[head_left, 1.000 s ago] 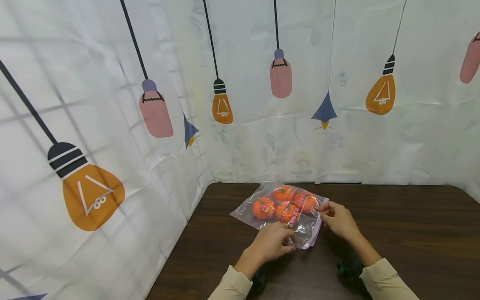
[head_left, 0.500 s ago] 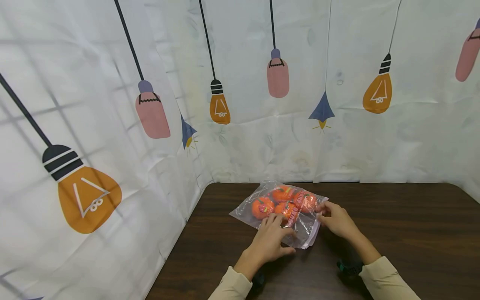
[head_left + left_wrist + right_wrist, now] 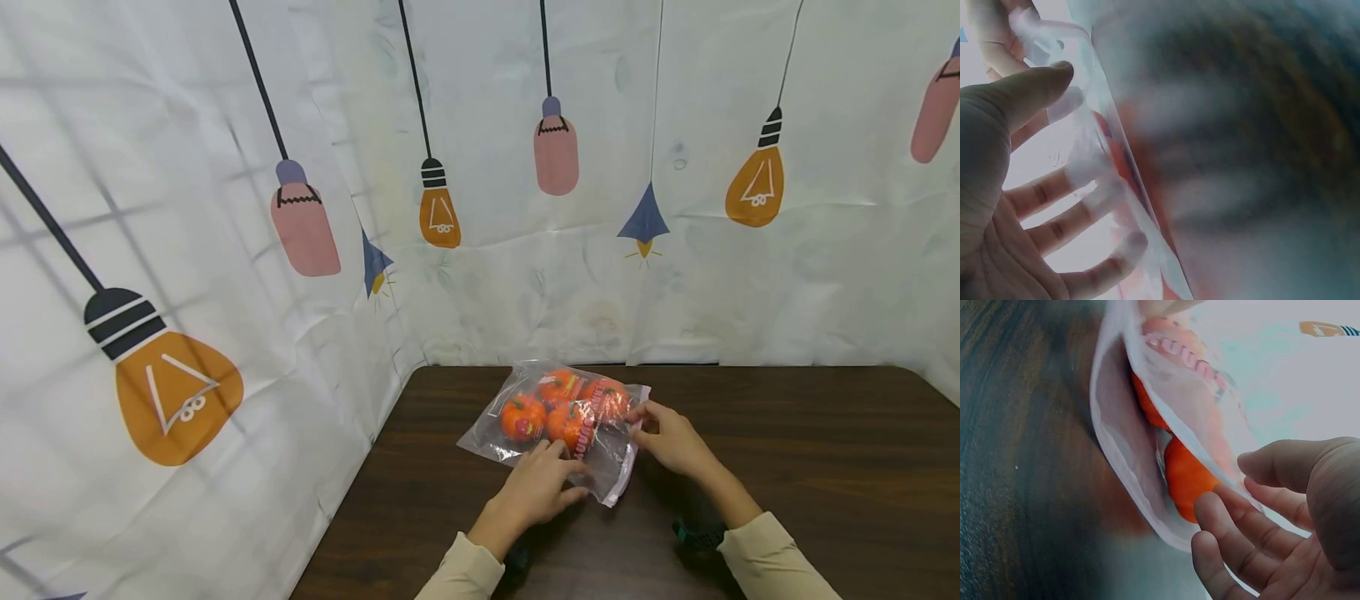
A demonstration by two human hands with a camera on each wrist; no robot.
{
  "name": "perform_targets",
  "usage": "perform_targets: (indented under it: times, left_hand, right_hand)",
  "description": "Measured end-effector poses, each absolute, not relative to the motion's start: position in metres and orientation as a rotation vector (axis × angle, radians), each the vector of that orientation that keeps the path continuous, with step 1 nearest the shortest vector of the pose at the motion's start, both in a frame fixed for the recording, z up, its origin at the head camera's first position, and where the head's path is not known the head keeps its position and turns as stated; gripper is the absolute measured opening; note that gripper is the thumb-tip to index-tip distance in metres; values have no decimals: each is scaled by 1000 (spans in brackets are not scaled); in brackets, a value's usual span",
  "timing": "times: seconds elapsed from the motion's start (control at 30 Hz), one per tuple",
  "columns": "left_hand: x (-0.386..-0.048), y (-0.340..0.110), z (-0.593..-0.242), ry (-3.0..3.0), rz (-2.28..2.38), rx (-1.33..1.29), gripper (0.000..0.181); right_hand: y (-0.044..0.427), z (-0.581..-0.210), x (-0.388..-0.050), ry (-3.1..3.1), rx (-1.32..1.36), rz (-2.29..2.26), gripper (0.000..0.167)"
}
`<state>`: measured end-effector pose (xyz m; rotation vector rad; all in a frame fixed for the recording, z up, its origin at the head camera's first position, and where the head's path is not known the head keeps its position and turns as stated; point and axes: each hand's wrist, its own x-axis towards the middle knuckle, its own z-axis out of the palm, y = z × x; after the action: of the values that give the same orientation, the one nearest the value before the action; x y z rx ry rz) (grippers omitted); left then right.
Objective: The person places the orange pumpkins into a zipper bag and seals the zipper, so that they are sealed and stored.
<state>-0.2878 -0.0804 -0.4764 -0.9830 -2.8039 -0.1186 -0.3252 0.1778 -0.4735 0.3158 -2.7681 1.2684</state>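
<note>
A clear plastic bag [image 3: 491, 429] with pink lettering lies on the dark wooden table. Inside are several small orange pumpkins [image 3: 522, 417] with green stems. Along the bag's near right side runs a pale edge; the right wrist view shows this mouth [image 3: 1116, 434] gaping, with pumpkins behind it. My left hand [image 3: 536, 492] is at the bag's near side, fingers spread and bent over the plastic, thumb apart from them. My right hand [image 3: 675, 437] touches the bag's right edge, thumb and fingers apart in the right wrist view. Some fingertips are blurred behind plastic in the left wrist view.
The brown table [image 3: 825, 467] extends to the right and towards me. White curtains [image 3: 495, 300] printed with lamps hang behind it and along its left side. A dark band [image 3: 699, 536] is at my right wrist.
The bag has shifted slightly left, and its lower corner has come a little nearer. My left fingers reached further over the bag, then drew back. My right hand moved slightly left.
</note>
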Motion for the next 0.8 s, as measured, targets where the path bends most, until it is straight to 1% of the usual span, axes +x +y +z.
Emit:
perform_targets:
  times: [0.2,0.4,0.53,0.63,0.8]
  left_hand:
    - [-287,-80,-477,-2811,-177,-1040,19]
    - [-286,-79,-477,-2854,-185,-1060,22]
    - [-286,-78,-477,-2852,-164,-1077,21]
    - [-287,-78,-477,-2834,-145,-1089,16]
    - [-288,-77,-477,-2806,-111,-1102,7]
  right_hand:
    - [184,-465,-320,-2760,360,1254,22]
    - [193,-455,-315,-2771,396,1227,21]
    - [193,-451,-312,-2794,461,1289,17]
    - [191,-454,-308,-2820,594,1311,13]
    - [186,-466,-297,-2834,944,1337,12]
